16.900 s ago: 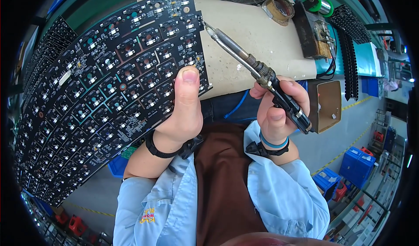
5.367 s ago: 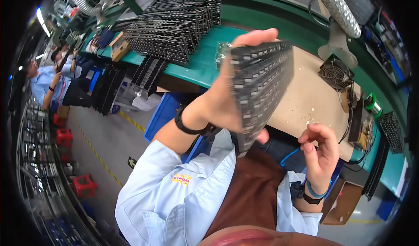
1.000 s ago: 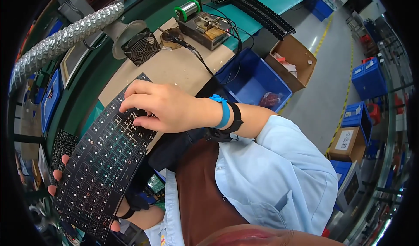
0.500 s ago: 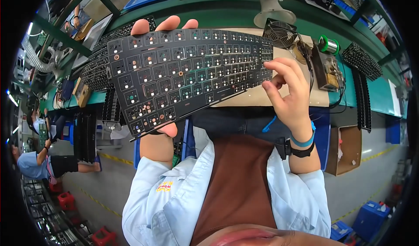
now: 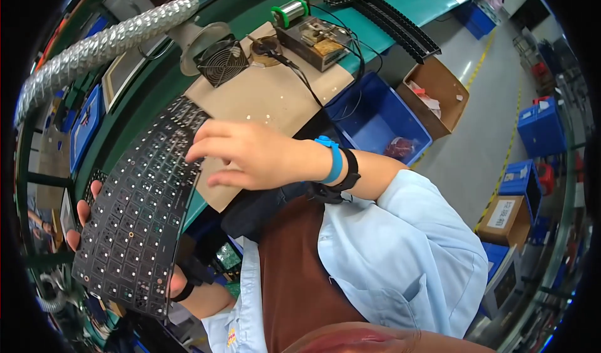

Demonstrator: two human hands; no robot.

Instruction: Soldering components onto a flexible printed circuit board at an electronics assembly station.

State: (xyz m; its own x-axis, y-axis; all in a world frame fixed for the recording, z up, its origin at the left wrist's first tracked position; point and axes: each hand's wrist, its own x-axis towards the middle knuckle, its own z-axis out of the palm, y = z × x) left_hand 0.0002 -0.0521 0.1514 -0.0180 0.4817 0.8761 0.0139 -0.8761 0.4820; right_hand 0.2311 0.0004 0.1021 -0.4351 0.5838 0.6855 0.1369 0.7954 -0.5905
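A long black keyboard circuit board [image 5: 134,209] with rows of square key cells and small white components is held up at a slant on the left. My left hand [image 5: 82,213] grips its near end, fingertips behind the left edge and thumb at the lower right edge; the palm is hidden behind the board. My right hand [image 5: 241,155] is at the board's far end with the fingers bent and the thumb apart. Its fingertips overlap the board's edge in view; whether they touch it I cannot tell. A blue band [image 5: 332,159] and a black strap circle the right wrist.
Brown paper [image 5: 282,102] covers part of the green bench. Beyond it stand a black fan [image 5: 222,65], a solder spool [image 5: 290,11] and a metal box [image 5: 316,43] with cables. A blue bin [image 5: 388,121] and a cardboard box [image 5: 447,96] are at the right.
The view has swung to the right, so the bench looks tilted. The board now slants steeply at the left, still in my left hand. My right hand stays by its far end.
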